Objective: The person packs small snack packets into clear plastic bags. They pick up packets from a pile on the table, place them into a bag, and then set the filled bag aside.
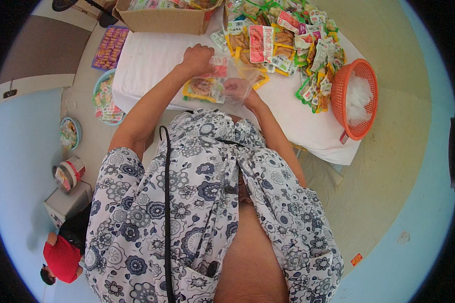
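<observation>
My left hand [199,60] is curled at the left edge of a red-and-white packet [220,68], gripping it; the fingertips are hidden. My right hand [237,89] shows through a clear plastic bag [246,77], holding it open beside the packet. Below both hands, a yellow-edged food pouch [201,89] lies near the front edge of the white-covered table [148,57]. A heap of sealed food pouches [284,36] in green, yellow and red spreads beyond my right hand.
A cardboard box [167,21] of packets stands at the far left of the table. At the right, an orange plastic basket [337,94] holds clear bags [358,100]. Blue basins [96,89] of packets and a purple tray [112,47] are at left. A person in red [62,259] is behind.
</observation>
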`<state>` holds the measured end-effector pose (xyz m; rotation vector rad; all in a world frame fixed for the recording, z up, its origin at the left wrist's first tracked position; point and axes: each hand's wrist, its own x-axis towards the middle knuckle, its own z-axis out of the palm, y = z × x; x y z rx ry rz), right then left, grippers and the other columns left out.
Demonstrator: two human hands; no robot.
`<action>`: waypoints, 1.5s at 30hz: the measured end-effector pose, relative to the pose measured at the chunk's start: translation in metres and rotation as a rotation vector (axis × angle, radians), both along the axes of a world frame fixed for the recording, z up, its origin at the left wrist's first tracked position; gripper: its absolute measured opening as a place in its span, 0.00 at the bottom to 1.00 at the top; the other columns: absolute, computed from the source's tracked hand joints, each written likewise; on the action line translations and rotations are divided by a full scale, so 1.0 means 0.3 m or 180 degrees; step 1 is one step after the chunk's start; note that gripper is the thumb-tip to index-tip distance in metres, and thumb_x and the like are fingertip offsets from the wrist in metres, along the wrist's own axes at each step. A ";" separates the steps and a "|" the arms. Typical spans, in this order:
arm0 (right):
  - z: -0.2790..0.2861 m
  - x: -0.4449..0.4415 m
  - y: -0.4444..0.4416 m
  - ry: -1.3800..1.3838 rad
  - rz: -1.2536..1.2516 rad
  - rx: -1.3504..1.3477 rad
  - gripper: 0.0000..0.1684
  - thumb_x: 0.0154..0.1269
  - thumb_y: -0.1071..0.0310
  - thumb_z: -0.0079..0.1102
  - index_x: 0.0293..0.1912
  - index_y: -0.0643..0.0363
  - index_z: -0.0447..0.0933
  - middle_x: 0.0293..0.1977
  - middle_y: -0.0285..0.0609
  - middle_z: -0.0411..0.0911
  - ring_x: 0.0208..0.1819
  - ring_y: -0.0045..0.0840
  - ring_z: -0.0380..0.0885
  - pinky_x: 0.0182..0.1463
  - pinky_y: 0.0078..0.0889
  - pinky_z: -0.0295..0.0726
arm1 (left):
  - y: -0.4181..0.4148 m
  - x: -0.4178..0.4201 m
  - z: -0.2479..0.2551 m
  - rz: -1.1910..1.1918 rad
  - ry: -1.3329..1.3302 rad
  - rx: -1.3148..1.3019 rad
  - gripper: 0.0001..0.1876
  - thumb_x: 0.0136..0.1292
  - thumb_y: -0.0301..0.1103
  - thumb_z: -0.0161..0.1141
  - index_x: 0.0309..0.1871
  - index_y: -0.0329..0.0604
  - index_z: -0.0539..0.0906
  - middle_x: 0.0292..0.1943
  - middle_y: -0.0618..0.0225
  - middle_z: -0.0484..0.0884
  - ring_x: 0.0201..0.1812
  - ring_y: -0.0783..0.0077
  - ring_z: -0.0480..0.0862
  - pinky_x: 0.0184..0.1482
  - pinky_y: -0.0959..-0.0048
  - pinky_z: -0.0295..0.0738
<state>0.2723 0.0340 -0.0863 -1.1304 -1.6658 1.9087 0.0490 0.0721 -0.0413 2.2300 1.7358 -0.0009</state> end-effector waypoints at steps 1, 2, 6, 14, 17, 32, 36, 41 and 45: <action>0.001 -0.002 0.000 -0.0062 0.0040 0.0093 0.11 0.53 0.65 0.68 0.33 0.60 0.78 0.27 0.34 0.75 0.31 0.20 0.74 0.37 0.25 0.75 | 0.000 0.001 0.009 -0.0032 0.0056 0.0031 0.27 0.44 0.51 0.71 0.45 0.45 0.80 0.42 0.61 0.81 0.51 0.57 0.76 0.48 0.54 0.73; 0.004 -0.007 0.000 -0.0124 0.0080 0.0185 0.11 0.53 0.65 0.68 0.34 0.60 0.78 0.28 0.34 0.75 0.31 0.20 0.74 0.37 0.25 0.75 | 0.004 -0.002 0.018 -0.0122 0.0117 0.0117 0.27 0.44 0.51 0.70 0.44 0.44 0.79 0.42 0.60 0.81 0.50 0.56 0.77 0.48 0.55 0.73; -0.012 -0.008 0.007 -0.0480 0.0273 0.1072 0.13 0.55 0.64 0.67 0.38 0.59 0.77 0.28 0.32 0.74 0.30 0.19 0.73 0.35 0.24 0.75 | 0.013 -0.023 0.015 -0.0226 -0.0252 0.0043 0.27 0.45 0.52 0.69 0.42 0.39 0.78 0.40 0.56 0.81 0.47 0.53 0.79 0.46 0.56 0.74; -0.009 -0.053 0.012 -0.0105 0.0406 0.0001 0.24 0.56 0.61 0.67 0.51 0.60 0.76 0.34 0.38 0.79 0.31 0.20 0.76 0.33 0.23 0.77 | 0.021 -0.060 0.054 -0.0029 -0.0661 -0.0493 0.28 0.49 0.51 0.67 0.44 0.36 0.77 0.43 0.52 0.81 0.49 0.53 0.80 0.49 0.60 0.74; 0.021 -0.069 0.025 -0.0569 0.0808 0.0759 0.27 0.55 0.60 0.68 0.54 0.60 0.76 0.38 0.43 0.82 0.34 0.24 0.78 0.39 0.27 0.78 | 0.015 -0.075 0.028 -0.0047 -0.0793 -0.0395 0.27 0.49 0.52 0.68 0.43 0.37 0.77 0.42 0.53 0.81 0.47 0.53 0.80 0.48 0.60 0.74; 0.107 -0.108 0.069 -0.1867 0.2020 0.2006 0.28 0.56 0.58 0.62 0.56 0.56 0.76 0.43 0.56 0.80 0.45 0.46 0.79 0.50 0.39 0.77 | -0.012 -0.155 -0.089 0.0090 -0.2379 -0.0883 0.22 0.49 0.39 0.70 0.43 0.36 0.77 0.36 0.60 0.81 0.38 0.68 0.78 0.42 0.68 0.74; 0.089 -0.142 0.068 -0.2337 0.1975 0.2041 0.26 0.57 0.59 0.60 0.56 0.54 0.76 0.43 0.56 0.79 0.45 0.48 0.79 0.50 0.43 0.78 | -0.029 -0.149 -0.064 0.0052 -0.2290 -0.1294 0.24 0.46 0.34 0.71 0.47 0.36 0.77 0.38 0.60 0.84 0.41 0.67 0.81 0.46 0.69 0.75; 0.079 -0.070 0.052 -0.1260 0.1043 0.1820 0.18 0.57 0.58 0.60 0.42 0.61 0.79 0.35 0.52 0.81 0.34 0.43 0.81 0.40 0.41 0.79 | -0.044 -0.129 -0.024 -0.0182 -0.1871 -0.1417 0.26 0.42 0.33 0.73 0.48 0.38 0.78 0.39 0.60 0.85 0.41 0.67 0.82 0.47 0.67 0.76; 0.170 0.040 0.011 -0.0337 -0.0430 0.0155 0.17 0.63 0.58 0.58 0.43 0.61 0.79 0.38 0.43 0.81 0.39 0.35 0.80 0.44 0.39 0.77 | -0.070 -0.148 -0.090 -0.0168 -0.2114 -0.0956 0.26 0.40 0.33 0.74 0.46 0.37 0.79 0.35 0.60 0.85 0.38 0.65 0.83 0.44 0.67 0.77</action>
